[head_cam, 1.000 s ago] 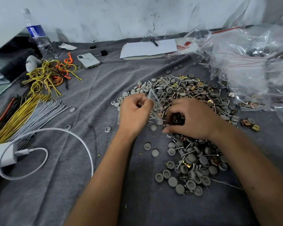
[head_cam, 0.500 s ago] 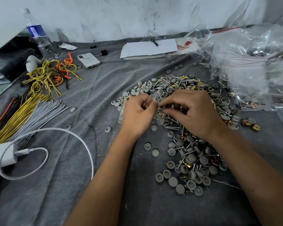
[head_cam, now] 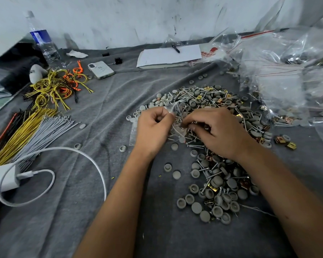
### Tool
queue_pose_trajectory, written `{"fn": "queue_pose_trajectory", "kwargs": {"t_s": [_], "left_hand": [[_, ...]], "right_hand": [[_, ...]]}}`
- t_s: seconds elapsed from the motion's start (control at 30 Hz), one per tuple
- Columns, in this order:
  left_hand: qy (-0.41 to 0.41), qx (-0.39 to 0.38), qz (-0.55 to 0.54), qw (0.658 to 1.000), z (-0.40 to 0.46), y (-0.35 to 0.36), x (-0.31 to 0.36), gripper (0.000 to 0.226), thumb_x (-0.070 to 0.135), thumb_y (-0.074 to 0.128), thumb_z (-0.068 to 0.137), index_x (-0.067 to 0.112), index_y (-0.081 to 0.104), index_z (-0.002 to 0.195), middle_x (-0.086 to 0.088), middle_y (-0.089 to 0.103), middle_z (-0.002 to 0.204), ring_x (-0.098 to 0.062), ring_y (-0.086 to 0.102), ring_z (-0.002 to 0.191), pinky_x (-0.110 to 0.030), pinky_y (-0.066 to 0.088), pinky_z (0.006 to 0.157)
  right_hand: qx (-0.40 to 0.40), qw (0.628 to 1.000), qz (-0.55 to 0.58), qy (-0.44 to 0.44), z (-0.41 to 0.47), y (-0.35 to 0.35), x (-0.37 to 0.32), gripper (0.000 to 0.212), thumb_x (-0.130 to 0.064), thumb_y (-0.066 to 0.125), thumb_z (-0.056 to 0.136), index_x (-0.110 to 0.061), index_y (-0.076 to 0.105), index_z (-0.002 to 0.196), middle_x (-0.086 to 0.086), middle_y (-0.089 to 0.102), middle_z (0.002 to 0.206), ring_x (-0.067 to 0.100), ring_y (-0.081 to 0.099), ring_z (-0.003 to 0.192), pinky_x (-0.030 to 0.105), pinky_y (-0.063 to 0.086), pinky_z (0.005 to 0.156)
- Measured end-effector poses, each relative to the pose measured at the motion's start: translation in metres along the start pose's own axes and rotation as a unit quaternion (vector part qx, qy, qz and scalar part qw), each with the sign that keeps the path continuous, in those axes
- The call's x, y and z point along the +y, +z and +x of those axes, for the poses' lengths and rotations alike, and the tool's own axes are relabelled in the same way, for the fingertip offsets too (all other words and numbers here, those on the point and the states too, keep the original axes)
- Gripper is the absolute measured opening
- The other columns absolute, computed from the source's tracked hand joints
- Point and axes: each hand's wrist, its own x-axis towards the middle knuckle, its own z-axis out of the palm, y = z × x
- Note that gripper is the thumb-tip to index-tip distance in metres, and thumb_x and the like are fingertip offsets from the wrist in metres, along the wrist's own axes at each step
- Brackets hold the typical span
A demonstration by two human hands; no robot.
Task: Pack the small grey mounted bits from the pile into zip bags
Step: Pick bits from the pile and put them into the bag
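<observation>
A wide pile of small grey round bits (head_cam: 218, 185) mixed with screws and brass clips lies on the grey cloth. My left hand (head_cam: 153, 129) grips the mouth of a small clear zip bag (head_cam: 172, 116) at the pile's left edge. My right hand (head_cam: 216, 131) is right beside it, fingers curled and pinching small parts at the bag's opening. What sits between those fingertips is hidden. Part of the bag shows under my left hand.
A heap of clear zip bags (head_cam: 291, 75) fills the right side. Left are bundles of yellow and grey ties (head_cam: 26, 133), tangled wires (head_cam: 56, 88), a white charger cable (head_cam: 50, 151), a phone (head_cam: 100, 69), a water bottle (head_cam: 44, 43) and a notepad (head_cam: 168, 55).
My right hand rose from the pile and came up-left to the bag's mouth. My left hand has kept hold of the bag and barely shifted.
</observation>
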Motion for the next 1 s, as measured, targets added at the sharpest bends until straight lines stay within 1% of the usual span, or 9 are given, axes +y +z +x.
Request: {"fn": "queue_pose_trajectory", "kwargs": {"t_s": [0.13,0.23,0.3,0.53,0.7,0.73,0.83,0.9,1.0], "left_hand": [[-0.025,0.006,-0.053,0.998,0.003,-0.003,-0.001,0.030,0.014,0.061,0.084,0.009,0.053,0.055,-0.011,0.045,0.054,-0.022,0.036,0.055,-0.040,0.031,0.057],[-0.048,0.008,-0.069,0.996,0.004,-0.006,-0.002,0.032,0.015,0.061,0.081,0.016,0.051,0.051,-0.005,0.043,0.049,-0.020,0.034,0.050,-0.033,0.030,0.052],[-0.051,0.019,-0.073,0.996,0.004,-0.008,-0.001,0.030,0.015,0.060,0.078,0.014,0.048,0.050,-0.003,0.041,0.047,-0.014,0.030,0.045,-0.026,0.025,0.049],[-0.023,0.055,-0.021,0.998,0.003,-0.010,0.000,0.032,0.015,0.057,0.076,-0.005,0.042,0.056,-0.008,0.038,0.053,-0.015,0.030,0.051,-0.026,0.024,0.049],[-0.026,0.095,0.031,0.995,0.007,-0.012,-0.008,0.036,0.021,0.058,0.077,-0.006,0.040,0.061,-0.009,0.036,0.056,-0.020,0.032,0.057,-0.032,0.037,0.056],[-0.034,0.101,0.032,0.994,0.008,-0.012,-0.010,0.036,0.022,0.058,0.077,-0.005,0.040,0.062,-0.010,0.036,0.058,-0.020,0.032,0.059,-0.036,0.040,0.058],[-0.055,0.101,0.009,0.993,0.009,-0.011,-0.012,0.037,0.024,0.058,0.076,-0.005,0.039,0.064,-0.012,0.037,0.061,-0.024,0.031,0.061,-0.042,0.036,0.058],[-0.074,0.094,-0.024,0.993,0.010,-0.010,-0.013,0.035,0.023,0.058,0.077,-0.003,0.040,0.062,-0.012,0.038,0.062,-0.026,0.030,0.060,-0.043,0.031,0.059],[-0.090,0.087,-0.040,0.991,0.010,-0.009,-0.012,0.027,0.022,0.058,0.076,0.013,0.044,0.054,-0.011,0.037,0.058,-0.022,0.028,0.054,-0.033,0.026,0.056]], "right_hand": [[-0.029,0.999,0.011,-0.012,-0.001,0.004,-0.001,0.016,-0.014,0.074,0.090,-0.016,0.078,0.106,-0.006,0.066,0.107,0.012,0.065,0.101,0.037,0.054,0.089],[-0.030,1.000,0.005,-0.009,-0.001,0.006,0.000,0.015,-0.024,0.078,0.089,-0.016,0.078,0.101,-0.006,0.062,0.105,0.014,0.063,0.096,0.042,0.054,0.085],[-0.017,1.000,0.000,-0.008,0.000,0.006,0.000,0.014,-0.024,0.075,0.091,-0.014,0.078,0.101,-0.005,0.065,0.103,0.014,0.063,0.095,0.041,0.055,0.084],[0.018,1.000,-0.001,0.021,0.001,0.006,-0.002,0.019,-0.012,0.077,0.090,-0.013,0.076,0.109,-0.004,0.070,0.110,0.008,0.065,0.097,0.034,0.055,0.094],[0.096,0.994,-0.018,0.044,0.001,0.006,-0.007,0.019,-0.018,0.081,0.085,-0.016,0.064,0.093,-0.007,0.058,0.101,-0.004,0.053,0.081,0.017,0.045,0.076],[0.080,0.996,-0.020,0.041,0.001,0.006,-0.007,0.018,-0.022,0.080,0.085,-0.017,0.064,0.090,-0.008,0.058,0.098,-0.004,0.051,0.081,0.018,0.044,0.076],[-0.047,0.998,-0.029,0.016,0.000,0.009,-0.009,0.015,-0.035,0.077,0.088,-0.021,0.073,0.092,-0.010,0.063,0.092,0.006,0.056,0.088,0.035,0.052,0.082],[-0.100,0.994,-0.038,0.004,-0.001,0.012,-0.011,0.019,-0.043,0.074,0.089,-0.027,0.075,0.099,-0.011,0.062,0.093,0.009,0.056,0.093,0.035,0.051,0.085],[-0.150,0.987,-0.062,0.000,0.002,0.017,-0.014,0.023,-0.047,0.072,0.089,-0.030,0.074,0.105,-0.011,0.059,0.098,0.009,0.054,0.096,0.035,0.050,0.087]]}}
